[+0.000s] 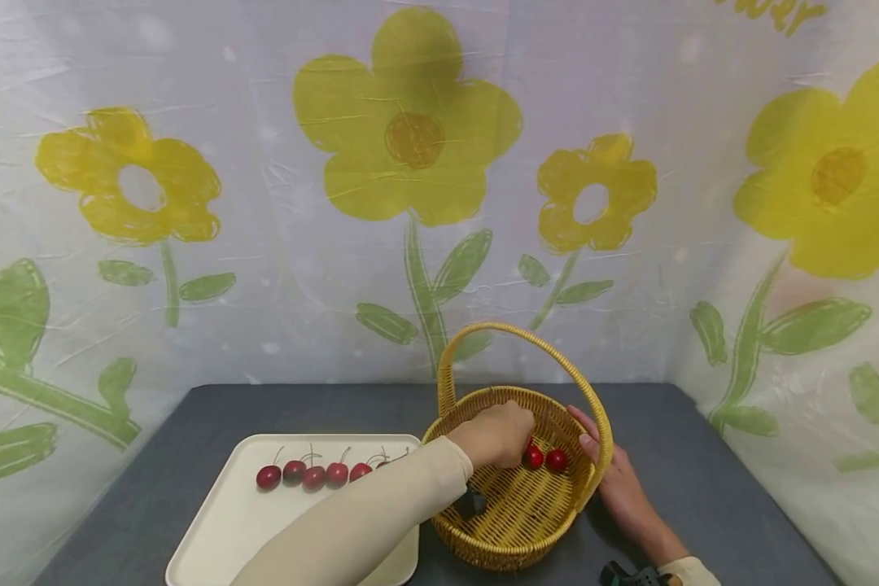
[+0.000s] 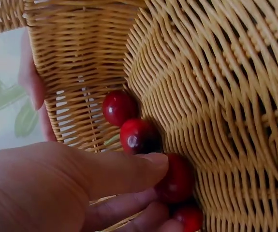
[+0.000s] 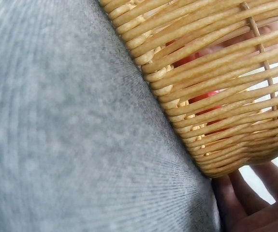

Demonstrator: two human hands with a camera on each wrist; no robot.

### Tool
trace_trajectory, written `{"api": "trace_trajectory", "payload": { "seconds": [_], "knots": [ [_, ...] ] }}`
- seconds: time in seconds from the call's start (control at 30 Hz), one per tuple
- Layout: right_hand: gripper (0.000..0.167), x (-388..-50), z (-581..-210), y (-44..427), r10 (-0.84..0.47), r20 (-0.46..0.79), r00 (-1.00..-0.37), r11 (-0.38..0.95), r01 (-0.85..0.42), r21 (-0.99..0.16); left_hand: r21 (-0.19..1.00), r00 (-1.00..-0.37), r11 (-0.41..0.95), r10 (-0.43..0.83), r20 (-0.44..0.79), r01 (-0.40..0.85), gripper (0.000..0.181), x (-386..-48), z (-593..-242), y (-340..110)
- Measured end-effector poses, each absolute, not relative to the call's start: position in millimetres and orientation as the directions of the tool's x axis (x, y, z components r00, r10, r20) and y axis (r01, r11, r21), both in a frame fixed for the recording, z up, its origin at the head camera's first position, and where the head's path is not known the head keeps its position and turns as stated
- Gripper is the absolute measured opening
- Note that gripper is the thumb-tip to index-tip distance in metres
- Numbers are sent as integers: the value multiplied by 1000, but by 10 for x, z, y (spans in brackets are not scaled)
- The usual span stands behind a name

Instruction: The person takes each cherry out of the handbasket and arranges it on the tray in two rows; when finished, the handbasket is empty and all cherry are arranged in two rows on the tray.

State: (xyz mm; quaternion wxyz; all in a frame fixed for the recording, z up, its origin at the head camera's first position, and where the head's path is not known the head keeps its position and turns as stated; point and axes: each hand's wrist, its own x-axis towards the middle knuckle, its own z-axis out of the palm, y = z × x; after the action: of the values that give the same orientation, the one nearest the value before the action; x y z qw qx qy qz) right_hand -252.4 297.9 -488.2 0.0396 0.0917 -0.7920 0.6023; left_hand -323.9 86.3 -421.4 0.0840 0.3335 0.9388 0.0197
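My left hand (image 1: 501, 435) reaches inside the yellow wicker basket (image 1: 509, 557). In the left wrist view, its thumb and fingers pinch a dark red cherry (image 2: 177, 181) close to the woven bottom. Another cherry (image 2: 120, 107) and a brighter one (image 2: 138, 135) lie beside it near the wall, and a further cherry (image 2: 189, 218) shows by the fingertips. My right hand (image 1: 623, 484) holds the basket's right side at the rim, below the handle. The right wrist view shows its fingers (image 3: 245, 193) against the outer wall, partly hidden by the wickerwork.
A cream tray (image 1: 227, 521) stands left of the basket, with several stemmed cherries (image 1: 268, 478) in a row near its far edge; my left sleeve (image 1: 381, 513) covers part of it. The basket's tall handle (image 1: 542, 346) arches over my left hand. Dark grey cloth (image 1: 315, 407) covers the table.
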Motion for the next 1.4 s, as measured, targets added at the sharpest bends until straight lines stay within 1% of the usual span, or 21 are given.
{"api": "trace_trajectory", "payload": {
  "seconds": [0.03,0.1,0.13,0.17,0.23,0.33,0.37,0.47,0.6,0.77,0.87,0.97,1.1,1.17,1.3,1.33,1.4],
  "knots": [
    [54,-2525,-4879,2978,-95,172,-980,259,-191,-947,102,-767,781,625,-148,616,35,-3148,-4112,841],
    [54,-2526,-4878,2979,-90,171,-981,262,-189,-946,117,-765,776,630,-131,619,37,-3075,-4051,809],
    [54,-2526,-4879,2980,-89,169,-981,264,-187,-946,149,-759,770,637,-131,620,38,-3003,-3945,784],
    [54,-2525,-4880,2983,-90,169,-981,264,-187,-946,178,-754,761,646,-115,624,37,-2975,-3921,761],
    [54,-2524,-4883,2987,-93,170,-981,263,-189,-946,241,-744,734,665,-62,635,29,-2925,-3878,708],
    [55,-2524,-4882,2991,-105,177,-979,259,-198,-945,345,-726,675,687,29,652,9,-2858,-3835,624],
    [55,-2525,-4881,2991,-106,180,-978,259,-202,-945,377,-726,659,685,56,651,8,-2825,-3814,595],
    [55,-2525,-4879,2989,-106,185,-977,254,-207,-945,472,-716,596,689,113,649,16,-2721,-3761,501],
    [54,-2520,-4881,2981,-98,176,-979,252,-196,-948,612,-701,490,698,150,620,17,-2566,-3688,344],
    [53,-2513,-4876,2967,-93,168,-981,250,-187,-950,792,-702,321,689,181,519,20,-2330,-3644,80],
    [53,-2512,-4867,2961,-96,165,-982,238,-183,-954,873,-733,221,650,200,434,21,-2178,-3674,-100],
    [54,-2512,-4859,2957,-98,156,-983,229,-175,-957,909,-755,138,613,233,393,19,-2047,-3745,-291],
    [55,-2513,-4855,2957,-92,153,-984,233,-171,-957,929,-767,89,595,240,359,21,-1907,-3849,-569],
    [55,-2514,-4852,2956,-89,153,-984,240,-170,-956,933,-777,97,587,227,346,24,-1845,-3890,-714],
    [55,-2512,-4851,2950,-83,153,-985,247,-169,-954,929,-799,155,569,194,336,27,-1734,-3976,-1006],
    [55,-2511,-4853,2948,-83,152,-985,246,-168,-954,921,-795,165,572,202,352,28,-1711,-4011,-1077],
    [54,-2508,-4858,2944,-82,152,-985,247,-168,-954,922,-799,186,575,178,340,28,-1670,-4077,-1216]
  ]
}}
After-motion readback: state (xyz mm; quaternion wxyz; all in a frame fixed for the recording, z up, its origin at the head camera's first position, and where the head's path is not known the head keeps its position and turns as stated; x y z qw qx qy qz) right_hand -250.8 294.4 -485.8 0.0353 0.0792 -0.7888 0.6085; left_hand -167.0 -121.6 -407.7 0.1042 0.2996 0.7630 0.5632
